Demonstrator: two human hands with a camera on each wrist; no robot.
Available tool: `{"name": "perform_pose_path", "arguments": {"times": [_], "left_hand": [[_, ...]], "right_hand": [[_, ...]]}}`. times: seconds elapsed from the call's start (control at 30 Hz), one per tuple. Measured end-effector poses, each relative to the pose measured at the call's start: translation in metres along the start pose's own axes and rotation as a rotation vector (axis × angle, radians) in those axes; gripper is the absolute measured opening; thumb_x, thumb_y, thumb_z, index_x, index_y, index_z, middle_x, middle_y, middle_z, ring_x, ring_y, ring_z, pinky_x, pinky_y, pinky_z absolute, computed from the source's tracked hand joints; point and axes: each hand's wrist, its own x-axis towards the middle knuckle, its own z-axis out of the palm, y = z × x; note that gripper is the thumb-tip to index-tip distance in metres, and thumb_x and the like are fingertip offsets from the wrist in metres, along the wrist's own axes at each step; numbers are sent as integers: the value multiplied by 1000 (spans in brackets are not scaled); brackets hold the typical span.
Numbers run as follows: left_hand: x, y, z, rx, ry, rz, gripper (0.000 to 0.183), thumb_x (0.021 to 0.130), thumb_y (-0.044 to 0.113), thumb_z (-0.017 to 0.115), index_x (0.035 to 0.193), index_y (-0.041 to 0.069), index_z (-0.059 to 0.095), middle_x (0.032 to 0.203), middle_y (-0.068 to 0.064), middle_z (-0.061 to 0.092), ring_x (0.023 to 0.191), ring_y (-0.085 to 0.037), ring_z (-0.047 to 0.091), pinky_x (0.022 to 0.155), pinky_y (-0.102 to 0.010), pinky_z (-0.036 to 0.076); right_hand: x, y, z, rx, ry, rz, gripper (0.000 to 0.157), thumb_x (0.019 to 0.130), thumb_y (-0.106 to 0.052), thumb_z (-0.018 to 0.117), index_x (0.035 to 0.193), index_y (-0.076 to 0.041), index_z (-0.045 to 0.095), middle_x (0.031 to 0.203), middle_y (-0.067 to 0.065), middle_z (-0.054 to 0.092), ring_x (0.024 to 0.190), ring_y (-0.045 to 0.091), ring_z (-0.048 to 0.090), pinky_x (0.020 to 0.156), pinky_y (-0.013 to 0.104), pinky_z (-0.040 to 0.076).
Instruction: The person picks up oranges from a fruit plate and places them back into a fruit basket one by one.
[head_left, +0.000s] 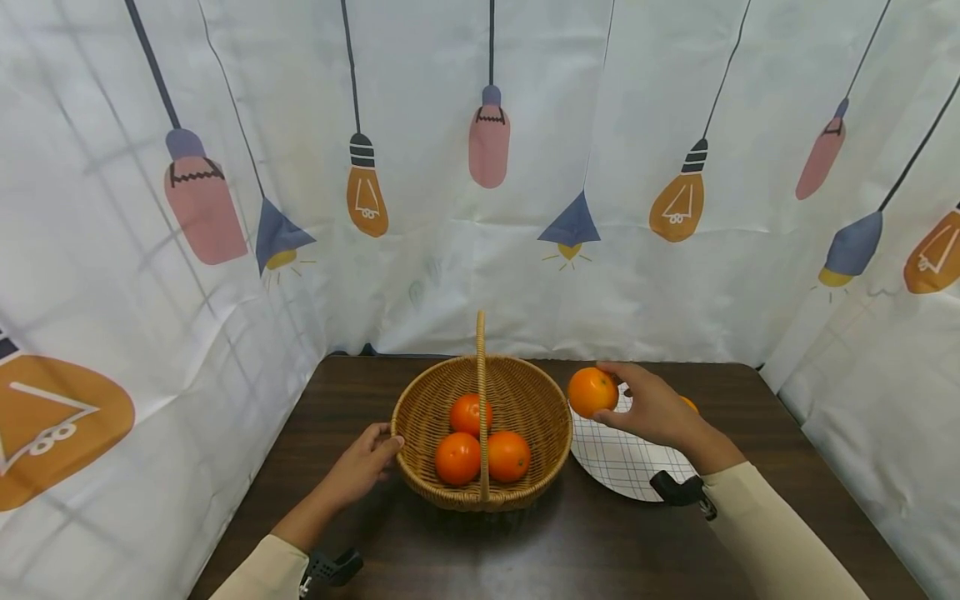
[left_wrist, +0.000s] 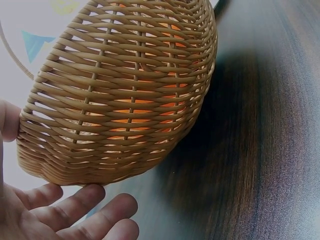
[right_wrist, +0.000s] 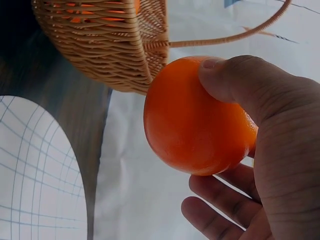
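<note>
A round wicker basket [head_left: 534,404] with a tall arched handle [head_left: 482,358] stands on the table, and three oranges [head_left: 457,458] lie inside it. My left hand [head_left: 358,468] holds the basket's left rim, thumb on the rim and fingertips against the outer weave in the left wrist view. Just off the basket's right rim, my right hand [head_left: 654,408] grips another orange [head_left: 592,392] between thumb and fingers, raised above a white plate [head_left: 626,471] with a grid pattern. One more orange [head_left: 689,404] shows partly behind the right hand, over the plate.
The dark wooden table [head_left: 570,550] reaches a white curtain [head_left: 435,283] printed with hanging lamps, which closes off the back and both sides. The plate sits close beside the basket's right side. Black straps [head_left: 678,490] circle both wrists.
</note>
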Motion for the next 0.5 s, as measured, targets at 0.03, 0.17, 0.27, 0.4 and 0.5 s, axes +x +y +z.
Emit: {"name": "perform_pose_path", "arguments": {"times": [0.03,0.17,0.27,0.4,0.5], "left_hand": [[0,0,0,1,0,0,54,106,27,55,144,-8,42,135,-29,58,107,-33,66,83,-53,57],[0,0,0,13,8,-1,54,106,27,55,144,-9,42,134,-28,59,106,-33,66,83,-53,57],[-1,0,1,21,12,-5,54,106,28,56,144,-8,43,134,-28,59,106,-33,66,83,-53,57],[-2,3,1,21,9,1,54,105,29,56,143,-8,43,134,-28,59,106,-33,66,82,-52,57],[-3,5,0,14,2,11,54,105,29,56,143,-8,43,133,-28,59,105,-32,66,82,-52,57]], "right_hand": [[1,-1,0,4,-1,-2,82,84,-34,87,149,-2,48,131,9,62,108,23,60,90,45,54],[4,-4,1,20,-11,-8,81,84,-37,86,148,-4,48,129,7,62,109,22,60,91,46,53],[6,-8,1,20,-21,-11,82,84,-38,86,148,-4,49,128,7,62,109,22,59,92,47,53],[11,-13,3,9,-16,-15,82,82,-34,88,148,-4,49,128,7,62,109,22,60,91,44,53],[14,-17,6,6,-15,-20,83,82,-33,88,149,-4,49,130,9,62,109,23,60,90,44,54]]}}
